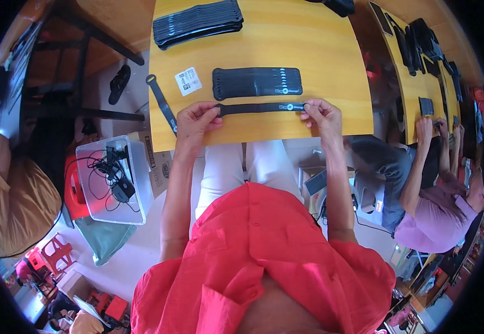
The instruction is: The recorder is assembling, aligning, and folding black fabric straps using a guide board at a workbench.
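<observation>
A flat black strap (pixel 261 108) with a pale printed mark is stretched level between my hands near the table's front edge. My left hand (pixel 198 121) pinches its left end, and my right hand (pixel 324 118) pinches the right end beside the print. Just beyond it lies a neat row of overlapping black straps (pixel 253 83). At my left, a single strap (pixel 161 103) with a ring-shaped end rests at a slant, partly behind my left hand. Between that strap and the row sits a white printed label (pixel 188 81).
A thicker stack of black straps (pixel 197 23) is at the table's far left, and a dark bundle (pixel 333 5) at its far edge. The yellow wooden table (pixel 331 61) ends before my lap. A clear bin (pixel 141 192) holds cables. Other people work at the right (pixel 436 217) and sit at the left (pixel 19 195).
</observation>
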{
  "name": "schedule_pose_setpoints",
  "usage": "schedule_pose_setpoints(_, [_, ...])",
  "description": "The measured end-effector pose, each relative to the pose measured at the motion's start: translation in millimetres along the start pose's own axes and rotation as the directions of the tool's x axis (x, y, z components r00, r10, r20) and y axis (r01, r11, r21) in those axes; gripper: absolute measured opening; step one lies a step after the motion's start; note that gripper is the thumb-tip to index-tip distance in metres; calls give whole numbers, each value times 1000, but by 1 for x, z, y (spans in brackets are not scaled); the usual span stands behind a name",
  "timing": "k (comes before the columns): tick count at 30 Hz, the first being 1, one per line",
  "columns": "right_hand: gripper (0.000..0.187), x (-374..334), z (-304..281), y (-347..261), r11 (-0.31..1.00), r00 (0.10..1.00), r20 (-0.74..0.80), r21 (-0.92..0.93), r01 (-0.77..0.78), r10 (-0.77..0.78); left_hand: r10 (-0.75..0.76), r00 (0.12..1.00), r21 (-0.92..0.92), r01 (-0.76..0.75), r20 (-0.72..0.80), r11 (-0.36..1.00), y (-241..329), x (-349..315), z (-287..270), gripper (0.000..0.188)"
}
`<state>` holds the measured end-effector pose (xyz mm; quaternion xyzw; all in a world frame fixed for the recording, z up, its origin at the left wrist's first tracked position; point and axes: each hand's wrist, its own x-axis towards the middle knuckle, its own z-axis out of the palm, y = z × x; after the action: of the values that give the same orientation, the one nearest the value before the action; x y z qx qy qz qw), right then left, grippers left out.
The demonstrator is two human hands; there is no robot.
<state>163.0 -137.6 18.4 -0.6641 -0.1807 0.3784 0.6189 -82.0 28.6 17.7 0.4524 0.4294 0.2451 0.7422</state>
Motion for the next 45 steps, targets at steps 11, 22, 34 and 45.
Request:
schedule_pose_setpoints(11, [8,18,13,-2,993,993,-107,-109,45,-57,301,939,268,-251,-165,930,-12,20,12,9])
schedule_pose_setpoints(22, [7,28,12,18,989,977,-166,-92,118,-132,318,920,263,-256,-230,930,-14,22,20,8])
schedule_pose_setpoints(34, [5,28,11,21,994,976,-187,-37,106,-111,314,914,239,-255,-258,937,-14,21,24,9])
schedule_pose_setpoints(45, [6,28,11,22,993,973,-198,-19,113,-115,306,905,262,-231,-294,937,-15,23,29,9])
